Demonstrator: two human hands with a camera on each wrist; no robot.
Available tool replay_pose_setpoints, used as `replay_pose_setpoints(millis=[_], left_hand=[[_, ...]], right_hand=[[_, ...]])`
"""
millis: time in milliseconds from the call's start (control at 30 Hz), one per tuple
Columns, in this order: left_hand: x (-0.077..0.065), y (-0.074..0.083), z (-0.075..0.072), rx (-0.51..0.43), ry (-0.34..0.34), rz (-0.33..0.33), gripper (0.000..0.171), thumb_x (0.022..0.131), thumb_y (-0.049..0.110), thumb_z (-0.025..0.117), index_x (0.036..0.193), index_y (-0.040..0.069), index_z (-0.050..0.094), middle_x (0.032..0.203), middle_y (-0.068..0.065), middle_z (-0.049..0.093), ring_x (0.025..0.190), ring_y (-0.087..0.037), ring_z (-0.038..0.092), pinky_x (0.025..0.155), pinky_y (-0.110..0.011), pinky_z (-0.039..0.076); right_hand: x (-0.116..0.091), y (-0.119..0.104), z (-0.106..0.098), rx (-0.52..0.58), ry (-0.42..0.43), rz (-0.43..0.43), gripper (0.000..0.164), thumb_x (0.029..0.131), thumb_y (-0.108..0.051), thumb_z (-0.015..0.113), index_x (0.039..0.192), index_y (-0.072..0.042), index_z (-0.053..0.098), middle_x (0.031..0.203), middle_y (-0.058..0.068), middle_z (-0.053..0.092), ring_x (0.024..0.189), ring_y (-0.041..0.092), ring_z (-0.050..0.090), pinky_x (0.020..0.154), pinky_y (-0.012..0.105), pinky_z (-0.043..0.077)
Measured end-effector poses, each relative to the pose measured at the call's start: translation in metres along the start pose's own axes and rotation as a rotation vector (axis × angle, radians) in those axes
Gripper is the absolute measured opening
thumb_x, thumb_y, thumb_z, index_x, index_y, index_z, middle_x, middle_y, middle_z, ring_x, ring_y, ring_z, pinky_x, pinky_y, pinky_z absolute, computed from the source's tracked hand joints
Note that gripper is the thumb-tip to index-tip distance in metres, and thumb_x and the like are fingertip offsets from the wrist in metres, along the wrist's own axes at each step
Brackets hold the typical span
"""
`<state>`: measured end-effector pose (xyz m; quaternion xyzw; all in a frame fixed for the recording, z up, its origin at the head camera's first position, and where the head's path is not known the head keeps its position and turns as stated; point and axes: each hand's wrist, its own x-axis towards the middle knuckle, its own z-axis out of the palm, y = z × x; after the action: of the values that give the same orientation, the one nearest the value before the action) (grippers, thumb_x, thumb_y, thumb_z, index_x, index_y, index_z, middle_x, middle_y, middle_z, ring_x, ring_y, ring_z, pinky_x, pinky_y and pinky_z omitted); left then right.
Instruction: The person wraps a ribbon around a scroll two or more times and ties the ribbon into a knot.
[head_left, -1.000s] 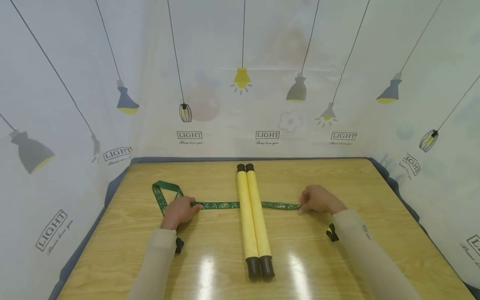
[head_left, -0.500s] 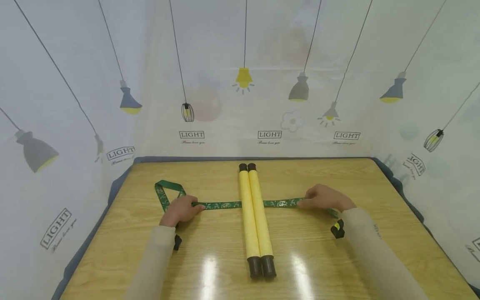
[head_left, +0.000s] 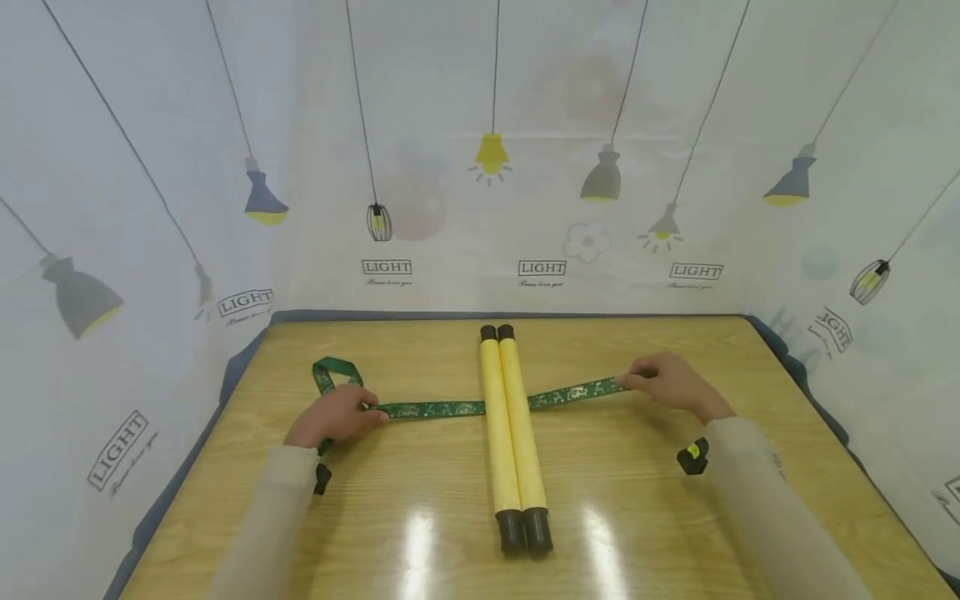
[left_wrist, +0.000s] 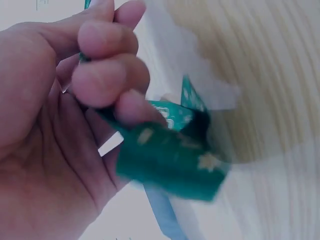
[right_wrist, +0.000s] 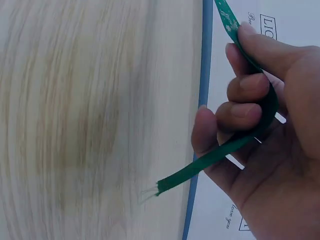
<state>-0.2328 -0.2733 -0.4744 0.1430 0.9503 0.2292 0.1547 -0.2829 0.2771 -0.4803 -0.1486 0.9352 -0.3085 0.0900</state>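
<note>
Right hand (head_left: 673, 385) pinches green ribbon (head_left: 573, 393); table's right edge (head_left: 802, 407) well apart.

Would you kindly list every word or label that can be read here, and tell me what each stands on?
"LIGHT": boxed, repeated across the backdrop.
"love you": small script on the same backdrop, legible in the right wrist view; its first word cannot be made out.
Right sleeve: a small mark, too blurred to read.
Green ribbon: pale print, no readable words.

On the tabletop (head_left: 420, 358), two rods (head_left: 505, 433) lie across the ribbon (head_left: 438, 409); left hand (head_left: 339, 415) at nine o'clock, right hand (head_left: 671, 383) near three.
</note>
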Motion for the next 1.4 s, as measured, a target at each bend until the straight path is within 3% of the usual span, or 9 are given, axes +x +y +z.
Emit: replay_pose_setpoints(millis=[200, 400, 500, 633, 767, 867, 1033, 1200, 1400], left_hand=[[-0.010, -0.013, -0.011, -0.052, -0.021, -0.054, 0.031, 0.097, 0.034, 0.062, 0.079, 0.010, 0.065, 0.048, 0.003, 0.039, 0.041, -0.011, 0.036, 0.053, -0.029, 0.042], [-0.014, -0.027, -0.018, -0.065, 0.025, -0.048, 0.032, 0.099, 0.039, 0.058, 0.092, 0.011, 0.071, 0.065, 0.001, 0.048, 0.052, -0.014, 0.037, 0.057, -0.031, 0.040], [-0.016, -0.032, -0.019, -0.100, 0.040, -0.040, 0.036, 0.103, 0.040, 0.051, 0.093, 0.009, 0.067, 0.070, -0.002, 0.049, 0.055, -0.015, 0.037, 0.058, -0.032, 0.039], [-0.020, -0.039, -0.020, -0.209, 0.047, -0.031, 0.041, 0.106, 0.039, 0.044, 0.091, 0.002, 0.055, 0.066, -0.003, 0.040, 0.051, -0.016, 0.031, 0.052, -0.031, 0.037], [-0.024, -0.045, -0.021, -0.351, 0.042, -0.025, 0.044, 0.105, 0.042, 0.043, 0.101, 0.000, 0.052, 0.061, 0.000, 0.035, 0.047, -0.014, 0.027, 0.047, -0.029, 0.035], [-0.025, -0.049, -0.023, -0.395, 0.030, -0.022, 0.042, 0.105, 0.042, 0.044, 0.108, 0.001, 0.052, 0.059, 0.001, 0.033, 0.046, -0.013, 0.026, 0.046, -0.028, 0.034], [-0.027, -0.054, -0.030, -0.255, 0.040, -0.014, 0.033, 0.104, 0.035, 0.049, 0.110, 0.005, 0.061, 0.069, 0.000, 0.046, 0.057, -0.013, 0.038, 0.056, -0.030, 0.039], [-0.033, -0.058, -0.037, -0.103, 0.023, 0.040, 0.028, 0.102, 0.026, 0.056, 0.096, 0.005, 0.073, 0.075, -0.003, 0.055, 0.062, -0.013, 0.041, 0.060, -0.031, 0.037], [-0.043, -0.068, -0.042, -0.044, 0.022, 0.006, 0.033, 0.102, 0.025, 0.056, 0.077, 0.004, 0.066, 0.063, 0.002, 0.043, 0.054, -0.012, 0.036, 0.055, -0.029, 0.035]], right_hand=[[-0.011, 0.010, -0.016, -0.065, 0.106, 0.011, 0.049, 0.092, -0.060, 0.058, 0.092, -0.013, 0.074, 0.094, 0.009, 0.066, 0.075, 0.022, 0.049, 0.064, 0.036, 0.040], [-0.023, 0.018, -0.031, -0.067, 0.163, 0.032, 0.048, 0.091, -0.059, 0.059, 0.093, -0.013, 0.073, 0.092, 0.012, 0.065, 0.073, 0.023, 0.049, 0.063, 0.036, 0.040], [-0.029, 0.022, -0.037, -0.065, 0.172, 0.048, 0.049, 0.091, -0.059, 0.059, 0.094, -0.012, 0.073, 0.090, 0.012, 0.064, 0.072, 0.023, 0.048, 0.061, 0.035, 0.039], [-0.036, 0.027, -0.045, -0.065, 0.175, 0.071, 0.052, 0.091, -0.060, 0.059, 0.096, -0.010, 0.073, 0.092, 0.011, 0.064, 0.073, 0.023, 0.050, 0.061, 0.034, 0.042], [-0.043, 0.033, -0.052, -0.062, 0.179, 0.092, 0.051, 0.090, -0.060, 0.060, 0.099, -0.012, 0.073, 0.098, 0.010, 0.065, 0.076, 0.024, 0.054, 0.061, 0.034, 0.047], [-0.047, 0.039, -0.055, -0.057, 0.184, 0.103, 0.052, 0.089, -0.061, 0.060, 0.099, -0.011, 0.073, 0.097, 0.010, 0.063, 0.075, 0.023, 0.055, 0.059, 0.033, 0.047], [-0.052, 0.048, -0.060, -0.039, 0.186, 0.133, 0.053, 0.089, -0.063, 0.059, 0.101, -0.014, 0.073, 0.089, 0.012, 0.060, 0.062, 0.021, 0.052, 0.052, 0.034, 0.046], [-0.059, 0.052, -0.068, -0.054, 0.183, 0.157, 0.057, 0.089, -0.064, 0.058, 0.106, -0.012, 0.072, 0.097, 0.013, 0.063, 0.069, 0.020, 0.054, 0.056, 0.033, 0.048], [-0.067, 0.053, -0.080, -0.053, 0.175, 0.190, 0.059, 0.092, -0.063, 0.055, 0.114, -0.009, 0.068, 0.089, 0.012, 0.063, 0.063, 0.022, 0.053, 0.053, 0.038, 0.048]])
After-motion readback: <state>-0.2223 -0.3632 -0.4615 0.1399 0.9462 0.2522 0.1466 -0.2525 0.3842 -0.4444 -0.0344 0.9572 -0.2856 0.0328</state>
